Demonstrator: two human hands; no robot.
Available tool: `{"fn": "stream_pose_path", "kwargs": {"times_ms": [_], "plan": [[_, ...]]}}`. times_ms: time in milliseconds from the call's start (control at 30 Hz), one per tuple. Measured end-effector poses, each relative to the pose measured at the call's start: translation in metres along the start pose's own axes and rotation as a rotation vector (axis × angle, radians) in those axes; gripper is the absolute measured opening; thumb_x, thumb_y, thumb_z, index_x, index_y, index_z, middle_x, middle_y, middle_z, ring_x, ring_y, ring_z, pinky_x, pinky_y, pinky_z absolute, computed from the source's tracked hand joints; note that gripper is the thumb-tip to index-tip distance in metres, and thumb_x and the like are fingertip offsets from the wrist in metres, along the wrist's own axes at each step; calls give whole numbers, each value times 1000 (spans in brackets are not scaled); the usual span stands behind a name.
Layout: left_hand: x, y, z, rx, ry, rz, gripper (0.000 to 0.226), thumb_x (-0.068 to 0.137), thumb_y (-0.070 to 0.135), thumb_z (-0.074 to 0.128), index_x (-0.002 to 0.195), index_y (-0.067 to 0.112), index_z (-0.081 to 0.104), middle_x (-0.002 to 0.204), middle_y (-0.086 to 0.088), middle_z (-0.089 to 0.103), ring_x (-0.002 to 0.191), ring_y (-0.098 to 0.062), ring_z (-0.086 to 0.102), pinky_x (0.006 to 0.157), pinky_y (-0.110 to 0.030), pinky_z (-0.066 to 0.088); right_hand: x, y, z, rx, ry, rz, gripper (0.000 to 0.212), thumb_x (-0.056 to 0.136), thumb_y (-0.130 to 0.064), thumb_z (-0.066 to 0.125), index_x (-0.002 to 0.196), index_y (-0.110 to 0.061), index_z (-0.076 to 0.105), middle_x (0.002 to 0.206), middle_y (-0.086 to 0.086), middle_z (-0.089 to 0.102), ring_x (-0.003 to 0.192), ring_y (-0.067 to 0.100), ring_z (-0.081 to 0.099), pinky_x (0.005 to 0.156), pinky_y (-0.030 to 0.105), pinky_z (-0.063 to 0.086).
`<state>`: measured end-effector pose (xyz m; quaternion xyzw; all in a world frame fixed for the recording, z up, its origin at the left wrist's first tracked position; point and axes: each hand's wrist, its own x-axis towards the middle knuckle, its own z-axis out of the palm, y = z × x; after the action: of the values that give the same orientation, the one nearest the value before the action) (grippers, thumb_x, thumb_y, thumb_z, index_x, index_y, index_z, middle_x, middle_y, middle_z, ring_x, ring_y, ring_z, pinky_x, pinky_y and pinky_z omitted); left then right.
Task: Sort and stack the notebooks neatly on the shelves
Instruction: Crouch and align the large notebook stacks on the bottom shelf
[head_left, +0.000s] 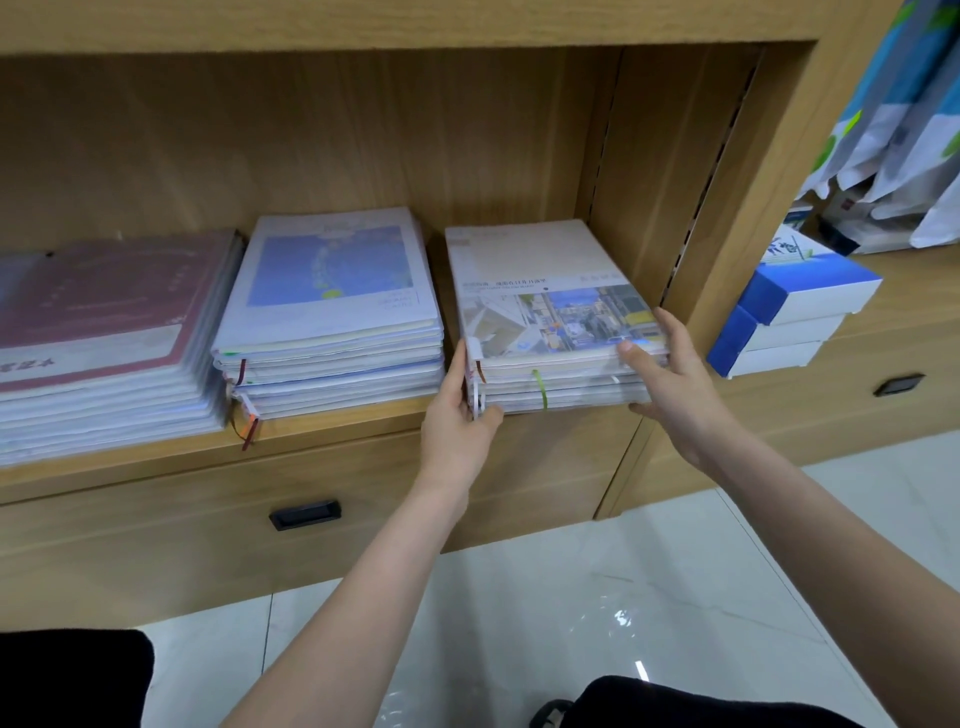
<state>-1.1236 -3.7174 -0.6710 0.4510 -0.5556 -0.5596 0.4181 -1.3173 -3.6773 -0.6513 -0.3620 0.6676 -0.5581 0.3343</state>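
Three stacks of notebooks lie side by side on the wooden shelf (332, 431). The right stack (540, 280) has a white cover with a street photo on top. My left hand (460, 415) grips its front left corner, fingers along the side and thumb under the front edge. My right hand (670, 369) holds the front right corner, thumb on the top cover and fingers round the side. The middle stack (332, 280) shows a blue cover with ribbon bookmarks hanging at the front. A maroon-covered stack (104, 322) lies on the left.
The shelf's right wall (654, 171) stands close beside the right stack. Drawers with black handles (305, 514) sit below the shelf. Blue and white boxes (784, 317) are piled on a lower counter to the right, with bags hanging above. Glossy tile floor lies below.
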Motion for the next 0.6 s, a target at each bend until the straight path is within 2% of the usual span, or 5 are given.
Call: {"fn": "stream_pose_path", "kwargs": {"times_ms": [133, 200, 333, 467, 600], "plan": [[2, 3, -4, 19, -22, -19, 79, 85, -9, 56, 145, 32, 26, 141, 8, 45, 124, -8, 47, 102, -23, 37, 1, 1, 0, 218, 30, 189, 52, 91, -45, 54, 138, -36, 35, 126, -8, 49, 118, 24, 48, 99, 58, 38], [2, 4, -5, 21, -19, -17, 79, 84, -9, 56, 145, 31, 27, 140, 7, 46, 123, -8, 49, 100, -21, 37, -1, 0, 3, 294, 45, 246, 51, 91, -43, 54, 137, -30, 38, 125, -4, 52, 118, 28, 51, 92, 51, 46], [1, 3, -2, 59, 17, 9, 78, 85, -6, 57, 146, 30, 25, 134, 9, 50, 118, -6, 52, 96, -21, 38, 2, -8, 11, 371, 100, 258, 42, 94, -28, 55, 132, -18, 42, 110, 1, 58, 102, 23, 60, 86, 46, 53], [4, 7, 8, 53, 42, 32, 74, 85, -6, 56, 146, 26, 27, 116, 21, 52, 95, 8, 53, 88, -16, 39, 15, -21, 13, 329, 172, 254, 16, 95, -24, 53, 109, -21, 46, 91, -1, 56, 83, 17, 58, 85, 46, 53], [16, 15, 20, 46, 77, 47, 71, 84, -6, 56, 145, 22, 31, 128, 13, 53, 92, 8, 55, 79, -10, 41, 30, -33, 12, 313, 188, 239, 8, 94, -25, 53, 101, -21, 52, 88, -1, 59, 79, 16, 58, 75, 41, 52]]}}
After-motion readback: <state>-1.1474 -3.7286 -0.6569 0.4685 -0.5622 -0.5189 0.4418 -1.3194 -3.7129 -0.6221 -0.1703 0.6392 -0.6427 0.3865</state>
